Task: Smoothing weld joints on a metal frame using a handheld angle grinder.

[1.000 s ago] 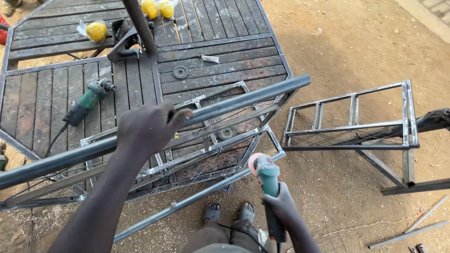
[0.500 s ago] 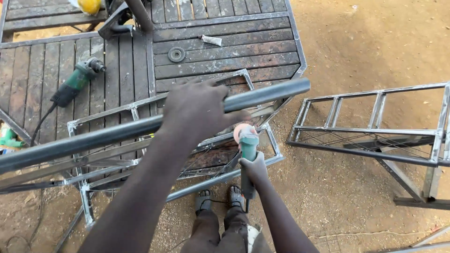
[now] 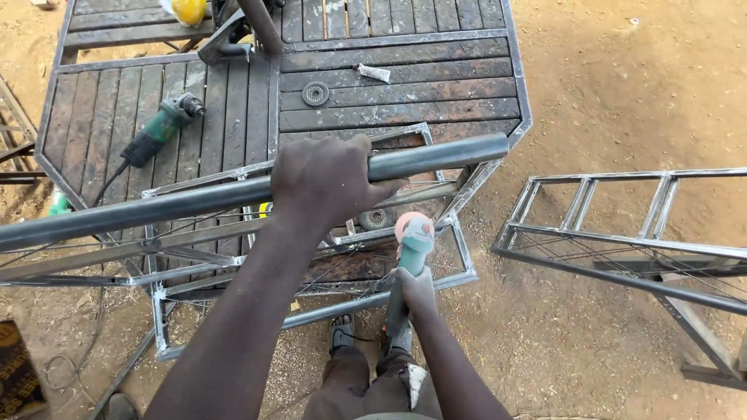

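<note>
Bare sandy ground (image 3: 622, 93) spreads under a dark slatted metal worktable (image 3: 389, 85) that fills the upper half of the view. At about ten o'clock a second green angle grinder (image 3: 159, 128) lies idle on the slats, its cable trailing toward the left edge. A long grey steel pipe (image 3: 156, 206) runs from nine o'clock toward one o'clock, passing above a welded frame of thin square tubing (image 3: 233, 264). The left hand (image 3: 331, 183) is wrapped around the pipe near the centre, fingers curled over the top (thumb underneath, only partly seen). Just below, at about six o'clock, the right hand (image 3: 416, 292) is clenched on the body of a green angle grinder (image 3: 410, 260), its pinkish disc up and close under the pipe. At three o'clock a ladder-like steel frame (image 3: 622, 233) rests on the sand, well apart.
</note>
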